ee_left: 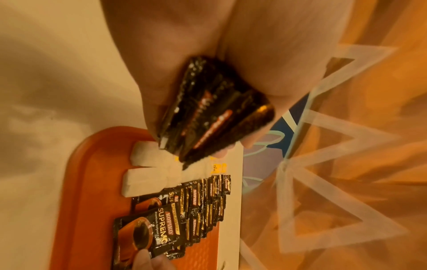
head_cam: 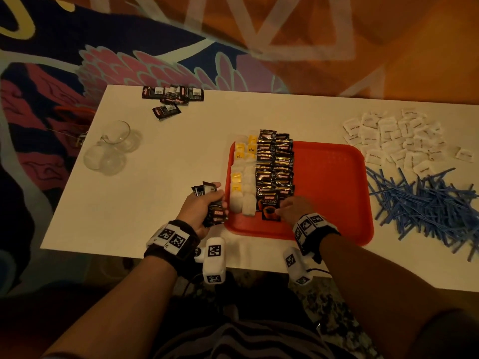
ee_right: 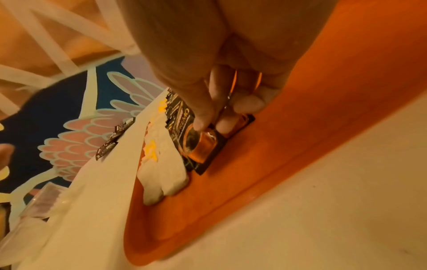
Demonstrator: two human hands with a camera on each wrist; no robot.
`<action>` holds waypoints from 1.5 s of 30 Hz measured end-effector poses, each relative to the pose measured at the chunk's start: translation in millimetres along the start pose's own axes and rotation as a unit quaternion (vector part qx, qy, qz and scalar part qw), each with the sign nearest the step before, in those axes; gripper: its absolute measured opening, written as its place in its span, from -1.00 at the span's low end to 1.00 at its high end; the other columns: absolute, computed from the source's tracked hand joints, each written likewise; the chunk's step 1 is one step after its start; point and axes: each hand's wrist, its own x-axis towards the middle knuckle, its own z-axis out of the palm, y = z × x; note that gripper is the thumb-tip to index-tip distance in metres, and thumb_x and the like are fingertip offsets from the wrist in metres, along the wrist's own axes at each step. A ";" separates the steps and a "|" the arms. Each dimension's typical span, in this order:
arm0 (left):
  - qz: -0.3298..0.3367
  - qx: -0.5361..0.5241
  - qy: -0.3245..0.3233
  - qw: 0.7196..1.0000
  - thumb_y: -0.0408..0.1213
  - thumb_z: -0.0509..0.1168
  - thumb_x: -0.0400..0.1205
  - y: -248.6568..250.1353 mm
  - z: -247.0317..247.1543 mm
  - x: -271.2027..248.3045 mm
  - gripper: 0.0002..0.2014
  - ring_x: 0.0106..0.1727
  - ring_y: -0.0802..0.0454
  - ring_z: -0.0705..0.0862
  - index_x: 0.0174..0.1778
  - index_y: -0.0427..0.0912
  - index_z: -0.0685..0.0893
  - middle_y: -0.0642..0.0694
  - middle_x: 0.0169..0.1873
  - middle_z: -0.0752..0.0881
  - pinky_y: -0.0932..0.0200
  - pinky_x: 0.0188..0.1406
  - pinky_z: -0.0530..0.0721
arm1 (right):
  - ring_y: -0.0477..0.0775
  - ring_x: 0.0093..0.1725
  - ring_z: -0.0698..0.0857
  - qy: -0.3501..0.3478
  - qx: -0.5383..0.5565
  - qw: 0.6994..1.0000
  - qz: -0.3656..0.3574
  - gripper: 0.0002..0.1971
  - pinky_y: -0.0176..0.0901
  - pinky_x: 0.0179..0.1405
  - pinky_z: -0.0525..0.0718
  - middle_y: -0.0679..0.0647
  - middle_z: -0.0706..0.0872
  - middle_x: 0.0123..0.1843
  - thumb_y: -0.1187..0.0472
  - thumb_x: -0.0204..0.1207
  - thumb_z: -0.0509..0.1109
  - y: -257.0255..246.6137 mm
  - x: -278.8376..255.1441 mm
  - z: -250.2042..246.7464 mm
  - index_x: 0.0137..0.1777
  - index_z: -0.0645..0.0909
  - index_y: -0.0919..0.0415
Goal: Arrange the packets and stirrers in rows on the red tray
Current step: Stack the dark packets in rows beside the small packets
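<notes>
A red tray (head_cam: 331, 193) holds two rows of white and yellow tea bags (head_cam: 243, 177) and two overlapping rows of black coffee packets (head_cam: 274, 164). My right hand (head_cam: 285, 208) pinches a coffee packet (head_cam: 269, 209) lying at the near end of the coffee rows; the thumb (ee_right: 201, 113) lies on the packet (ee_right: 198, 146), with the fingers curled at its edge. Just left of the tray, my left hand (head_cam: 207, 203) grips a stack of coffee packets (ee_left: 208, 113). White sugar packets (head_cam: 388, 138) and blue stirrers (head_cam: 427, 203) lie in heaps on the table, right of the tray.
More loose coffee packets (head_cam: 172, 95) lie at the table's far left corner. Two clear glass cups (head_cam: 111, 146) sit on the left side. The tray's right half (ee_right: 300, 109) is bare. A patterned rug lies beyond the white table (head_cam: 155, 164).
</notes>
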 end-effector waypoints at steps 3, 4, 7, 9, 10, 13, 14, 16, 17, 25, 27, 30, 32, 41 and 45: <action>-0.003 0.007 0.003 1.000 -0.49 0.27 0.68 -3.8 -11.5 -1.0 -0.75 -0.48 -0.02 0.65 0.26 -0.21 0.58 -0.13 -0.44 0.67 0.10 -0.43 0.69 | 0.04 0.08 0.69 0.010 0.024 1.000 0.000 -0.77 -0.19 -0.08 0.67 0.06 0.73 0.12 0.18 0.49 0.54 0.9 6.7 11.3 0.13 0.70 0.16; -0.004 0.006 0.002 1.000 -0.51 0.26 0.68 -4.8 -14.6 -1.3 -0.75 -0.47 -0.02 0.65 0.25 -0.21 0.58 -0.13 -0.44 0.67 0.10 -0.43 0.69 | 0.04 0.05 0.70 0.012 0.033 0.999 0.002 -0.78 -0.24 -0.21 0.64 0.06 0.74 0.09 0.18 0.49 0.54 0.5 7.4 14.2 0.11 0.69 0.14; -0.008 0.011 0.008 1.000 -0.53 0.27 0.66 -5.9 -20.5 -1.3 -0.75 -0.43 -0.01 0.68 0.21 -0.19 0.62 -0.11 -0.40 0.70 0.08 -0.42 0.70 | 0.01 -0.01 0.70 0.033 0.049 0.998 0.016 -0.83 -0.30 -0.36 0.57 0.05 0.72 0.05 0.20 0.47 0.55 0.1 9.8 21.6 0.03 0.67 0.12; -0.008 0.011 0.010 1.000 -0.53 0.26 0.66 -6.1 -21.2 -1.2 -0.74 -0.41 -0.01 0.69 0.22 -0.19 0.63 -0.12 -0.39 0.70 0.08 -0.40 0.71 | 0.00 -0.04 0.70 0.053 0.049 0.997 0.023 -0.84 -0.31 -0.37 0.59 0.06 0.72 0.04 0.21 0.46 0.57 0.6 12.0 24.9 -0.03 0.67 0.12; -0.008 0.009 0.010 1.000 -0.54 0.26 0.66 -6.1 -20.9 -1.0 -0.73 -0.41 -0.01 0.68 0.23 -0.20 0.62 -0.12 -0.39 0.70 0.07 -0.40 0.71 | 0.00 -0.05 0.69 0.059 0.048 0.997 0.027 -0.85 -0.32 -0.39 0.58 0.06 0.72 0.04 0.21 0.45 0.58 0.6 12.7 25.5 -0.05 0.66 0.12; -0.006 0.009 0.004 1.000 -0.54 0.25 0.67 -6.0 -17.7 -2.0 -0.73 -0.43 -0.02 0.66 0.24 -0.21 0.59 -0.13 -0.41 0.68 0.08 -0.41 0.70 | -0.05 -0.13 0.65 0.061 0.046 0.997 0.032 -0.85 -0.31 -0.43 0.53 0.05 0.71 0.03 0.19 0.45 0.58 2.6 15.8 26.8 -0.08 0.65 0.11; -0.005 0.010 0.002 1.000 -0.54 0.25 0.67 -6.3 -17.0 -2.2 -0.74 -0.44 -0.02 0.66 0.24 -0.21 0.59 -0.13 -0.42 0.68 0.09 -0.41 0.70 | -0.06 -0.14 0.64 0.062 0.044 0.997 0.032 -0.85 -0.30 -0.43 0.54 0.05 0.70 0.02 0.18 0.45 0.58 3.2 16.6 27.1 -0.08 0.65 0.11; -0.007 0.006 -0.001 1.000 -0.54 0.25 0.67 -6.3 -15.4 -2.7 -0.75 -0.44 0.00 0.66 0.22 -0.21 0.59 -0.12 -0.43 0.68 0.09 -0.42 0.70 | -0.03 -0.10 0.67 0.065 0.047 0.996 0.035 -0.84 -0.27 -0.37 0.60 0.04 0.71 0.02 0.18 0.44 0.59 4.2 17.4 27.6 -0.07 0.66 0.11; -0.009 0.002 -0.003 1.000 -0.54 0.26 0.66 -6.3 -14.5 -3.1 -0.75 -0.43 0.00 0.66 0.21 -0.21 0.60 -0.12 -0.42 0.69 0.09 -0.43 0.70 | -0.01 -0.07 0.68 0.067 0.050 0.996 0.036 -0.83 -0.26 -0.32 0.63 0.04 0.70 0.02 0.18 0.43 0.59 4.5 16.8 27.3 -0.06 0.66 0.11; -0.071 -0.037 -0.034 0.996 -0.46 0.19 0.52 -2.9 -2.7 -6.4 -0.68 -0.42 -0.03 0.60 0.19 -0.24 0.60 -0.15 -0.35 0.62 0.14 -0.41 0.63 | -0.09 -0.13 0.64 0.082 0.049 0.995 0.024 -0.86 -0.31 -0.40 0.53 -0.03 0.73 0.00 0.16 0.44 0.58 9.1 6.8 12.8 -0.18 0.64 0.04; -0.084 -0.045 -0.050 0.994 -0.44 0.16 0.38 0.1 2.0 -8.5 -0.58 -0.41 -0.04 0.62 0.17 -0.25 0.60 -0.16 -0.33 0.64 0.15 -0.43 0.66 | -0.12 -0.11 0.64 0.083 0.029 0.996 0.003 -0.89 -0.28 -0.31 0.56 -0.07 0.72 -0.03 0.08 0.47 0.55 6.7 1.3 4.7 -0.12 0.68 0.04; -0.094 -0.039 -0.060 0.993 -0.51 0.20 0.47 3.5 12.2 -15.2 -0.61 -0.26 -0.12 0.74 0.24 -0.29 0.56 -0.25 -0.18 0.73 0.05 -0.36 0.77 | -0.06 -0.03 0.69 0.056 0.017 0.996 -0.062 -0.87 -0.16 -0.10 0.66 -0.08 0.74 -0.05 -0.02 0.49 0.50 -4.9 -11.3 -9.5 -0.13 0.64 -0.02; -0.083 -0.018 -0.083 0.993 -0.49 0.31 0.52 5.4 19.6 -19.0 -0.54 -0.09 -0.22 0.77 0.37 -0.44 0.53 -0.33 -0.03 0.75 -0.01 -0.23 0.79 | -0.08 -0.14 0.74 0.016 0.085 0.991 -0.104 -0.84 -0.20 -0.19 0.69 -0.02 0.79 -0.13 -0.02 0.50 0.51 -19.3 -26.8 -17.5 -0.10 0.64 0.03; -0.037 0.087 -0.154 0.984 -0.35 0.50 0.43 15.2 54.7 -32.6 -0.44 0.01 -0.33 0.80 0.38 -0.34 0.63 -0.45 0.14 0.75 -0.08 -0.24 0.80 | -0.22 -0.41 0.69 -0.178 0.227 0.946 -0.149 -0.65 -0.33 -0.46 0.56 0.10 0.76 0.09 0.34 0.48 0.52 -68.1 -78.6 -54.7 0.26 0.61 0.22; -0.043 0.081 -0.151 0.984 -0.19 0.45 0.53 19.2 67.5 -35.2 -0.46 -0.12 -0.24 0.83 0.40 -0.36 0.60 -0.37 -0.02 0.80 -0.03 -0.32 0.79 | -0.10 -0.25 0.75 -0.153 0.212 0.948 -0.180 -0.68 -0.29 -0.35 0.67 0.15 0.79 0.05 0.41 0.42 0.55 -67.9 -82.9 -67.3 0.18 0.69 0.28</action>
